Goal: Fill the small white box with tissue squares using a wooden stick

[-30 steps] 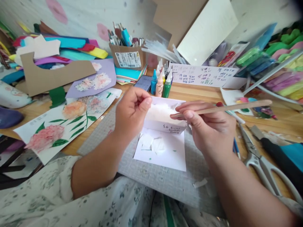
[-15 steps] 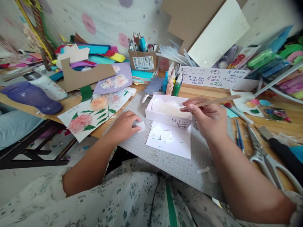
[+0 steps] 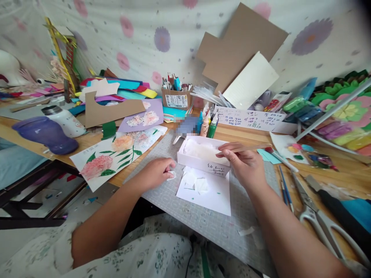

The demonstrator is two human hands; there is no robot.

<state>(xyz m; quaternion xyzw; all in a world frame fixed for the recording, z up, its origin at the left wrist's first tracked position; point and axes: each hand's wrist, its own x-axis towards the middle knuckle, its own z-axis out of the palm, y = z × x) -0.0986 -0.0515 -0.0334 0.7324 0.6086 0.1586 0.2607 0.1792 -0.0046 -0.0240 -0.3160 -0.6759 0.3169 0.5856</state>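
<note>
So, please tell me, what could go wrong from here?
1. The left hand pinches a small white piece, which might bend or slip.
2. The right hand holds a wooden stick at the white box; a careless push could shift the box.
3. Loose scraps lie on the white sheet in front of the box, so a brushing hand may scatter them.

On the mat [image 3: 243,210], the box [image 3: 193,161] stands before the bottles [image 3: 205,127] and left of the scissors [image 3: 310,210].
</note>
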